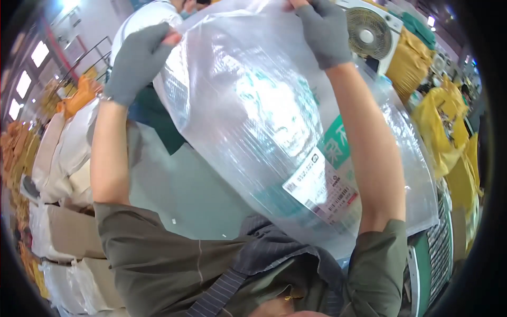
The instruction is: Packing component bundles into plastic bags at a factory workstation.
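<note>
A: Holding what, and where?

B: Clear plastic film (222, 105), raised in front of the chest, draping down past the right forearm (372, 137). Bag or loose sheet: impossible to tell.

A: And the grip?

B: Closed on the film on both sides, judging by the finger pose. Left hand (138, 63), grey-gloved with bare fingertips, pinching the upper left edge. Right hand (326, 34), gloved alike, apparently pinching the top edge, though partly cut off by the upper border.

A: Why so high and wide apart?

B: Probably to spread the film and lift the top edge clear of folds. Likely slippery and limp, hence a pinch at two separate places.

A: Anything else on the film?

B: A white label (322, 187) and green print (338, 142), on or beneath; too much glare to tell.

A: Around?

B: At left, plastic-wrapped boxes (74, 232) and an orange bag (82, 98). Below the film, a grey-green surface (190, 190), perhaps a tabletop. At right, a fan (367, 34) and yellow bag (441, 127).

A: In the way?

B: Right forearm, crossing before the film. Close beyond the left hand, a co-worker in a white shirt (145, 24).
</note>
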`<state>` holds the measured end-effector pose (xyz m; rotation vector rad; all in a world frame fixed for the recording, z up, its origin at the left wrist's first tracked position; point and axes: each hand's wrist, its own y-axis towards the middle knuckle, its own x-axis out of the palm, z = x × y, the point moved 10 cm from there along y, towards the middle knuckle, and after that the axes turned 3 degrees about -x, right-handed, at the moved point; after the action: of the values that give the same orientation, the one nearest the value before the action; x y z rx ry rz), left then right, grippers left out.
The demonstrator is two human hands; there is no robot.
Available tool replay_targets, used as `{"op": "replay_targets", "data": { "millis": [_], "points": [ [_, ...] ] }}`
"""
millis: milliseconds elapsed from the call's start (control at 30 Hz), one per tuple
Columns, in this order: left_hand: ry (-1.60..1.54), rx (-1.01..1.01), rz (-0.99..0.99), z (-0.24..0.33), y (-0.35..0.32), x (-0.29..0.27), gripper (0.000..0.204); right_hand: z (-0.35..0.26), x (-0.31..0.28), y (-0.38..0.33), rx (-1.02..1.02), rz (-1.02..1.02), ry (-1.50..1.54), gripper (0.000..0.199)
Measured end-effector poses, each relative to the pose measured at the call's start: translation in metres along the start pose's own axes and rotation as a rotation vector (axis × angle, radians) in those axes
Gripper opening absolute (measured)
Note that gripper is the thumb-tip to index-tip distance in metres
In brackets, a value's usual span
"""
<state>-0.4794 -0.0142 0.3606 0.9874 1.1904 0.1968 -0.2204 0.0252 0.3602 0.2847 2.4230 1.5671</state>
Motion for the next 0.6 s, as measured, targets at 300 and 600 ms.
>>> {"op": "replay_targets", "data": {
  "millis": [300,600],
  "points": [
    [0.303,0.188,0.263,0.006,0.028,-0.030,0.020,0.049,0.014,-0.012,0.127,0.254,0.351,0.015],
    [0.577,0.078,0.231,-0.055,0.061,0.012,0.020,0.053,0.082,-0.314,-0.015,-0.998,-0.588,0.094]
  ]
}}
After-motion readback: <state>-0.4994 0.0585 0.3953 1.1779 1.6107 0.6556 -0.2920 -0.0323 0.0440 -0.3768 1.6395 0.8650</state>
